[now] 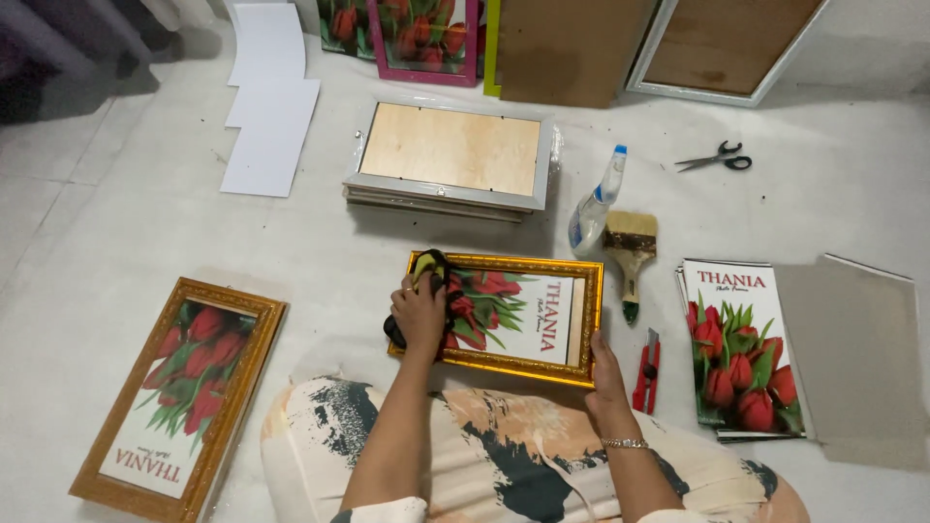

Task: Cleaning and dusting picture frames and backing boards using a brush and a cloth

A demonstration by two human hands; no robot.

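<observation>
The left hand point(419, 315) is closed around a dark, crumpled cloth with a yellow patch point(433, 266) and presses it on the glass at the left end of a gold ornate rectangular picture frame holding a red tulip print point(513, 315). This frame lies flat on the pale floor point(97, 223), just in front of the person's knees. The right hand point(608, 383) rests loosely curled, fingers on the frame's lower right corner, steadying it and holding nothing else.

Pressing hard on one end could tip or slide the frame if the right hand slackens, and could smear or scratch the glass if grit sits under the cloth. A red utility knife point(646, 373) lies just beside the right wrist; I judge a careless sweep could catch it. The clear spray bottle with a blue nozzle point(593, 208) stands near the frame's top right corner beside a wooden-handled paintbrush point(630, 257), and a knock could spill it toward the stack of tulip prints point(741, 349).
</observation>
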